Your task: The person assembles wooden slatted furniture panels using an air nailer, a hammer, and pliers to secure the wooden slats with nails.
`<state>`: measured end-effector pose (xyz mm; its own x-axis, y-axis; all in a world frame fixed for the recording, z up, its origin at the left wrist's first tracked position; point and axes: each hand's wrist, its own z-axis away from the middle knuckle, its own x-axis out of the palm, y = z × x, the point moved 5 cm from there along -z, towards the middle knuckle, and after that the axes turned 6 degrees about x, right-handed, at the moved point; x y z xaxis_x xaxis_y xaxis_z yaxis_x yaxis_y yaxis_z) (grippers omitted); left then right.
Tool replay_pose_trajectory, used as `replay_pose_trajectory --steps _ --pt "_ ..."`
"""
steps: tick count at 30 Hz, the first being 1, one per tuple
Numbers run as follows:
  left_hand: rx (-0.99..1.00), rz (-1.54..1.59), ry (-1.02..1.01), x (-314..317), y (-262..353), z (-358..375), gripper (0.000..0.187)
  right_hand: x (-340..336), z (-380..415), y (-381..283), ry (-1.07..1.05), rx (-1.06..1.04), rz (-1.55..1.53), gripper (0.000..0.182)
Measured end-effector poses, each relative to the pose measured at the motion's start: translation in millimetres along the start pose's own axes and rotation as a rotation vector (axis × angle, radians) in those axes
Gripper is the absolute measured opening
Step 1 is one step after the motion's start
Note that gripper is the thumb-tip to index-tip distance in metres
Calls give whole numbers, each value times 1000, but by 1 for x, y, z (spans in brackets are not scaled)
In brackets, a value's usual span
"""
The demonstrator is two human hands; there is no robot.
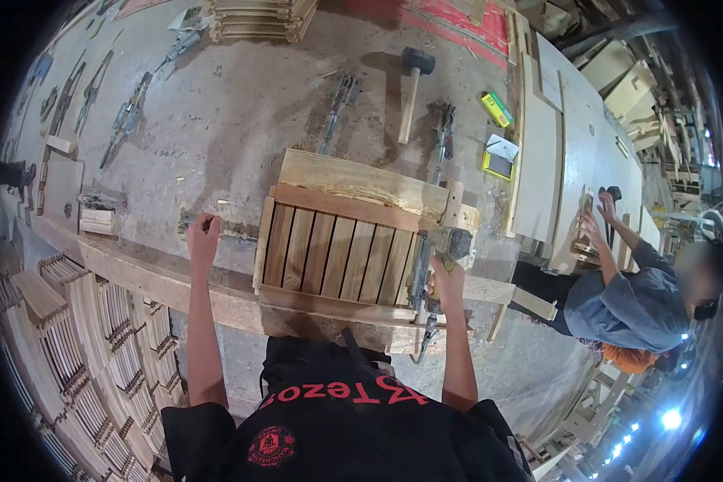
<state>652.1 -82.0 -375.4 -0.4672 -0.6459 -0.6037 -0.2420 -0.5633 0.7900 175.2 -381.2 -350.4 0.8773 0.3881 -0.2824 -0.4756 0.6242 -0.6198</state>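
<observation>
A slatted wooden panel lies in front of me at the bench's near edge, with a wider board along its far side. My right hand is wrapped round the handle of a hammer-like tool, whose dark head is over the panel's right end. Beneath that hand a metal clamp runs along the same end. My left hand is raised left of the panel, its fingers curled together. Whether it holds something small cannot be made out. Near it a metal bar clamp lies on the bench.
A black mallet lies beyond the panel between more clamps. Yellow-green boxes are at the right. Stacked slatted panels stand at the back, others at lower left. A co-worker works with both hands at the right.
</observation>
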Motion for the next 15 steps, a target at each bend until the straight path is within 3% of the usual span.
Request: replay_pose_trajectory --steps 8,15 --pt "-8 56 39 -3 2 2 15 49 23 -23 -191 -4 -37 18" --pt "-33 128 90 -5 5 4 15 71 14 -12 -192 -32 65 16"
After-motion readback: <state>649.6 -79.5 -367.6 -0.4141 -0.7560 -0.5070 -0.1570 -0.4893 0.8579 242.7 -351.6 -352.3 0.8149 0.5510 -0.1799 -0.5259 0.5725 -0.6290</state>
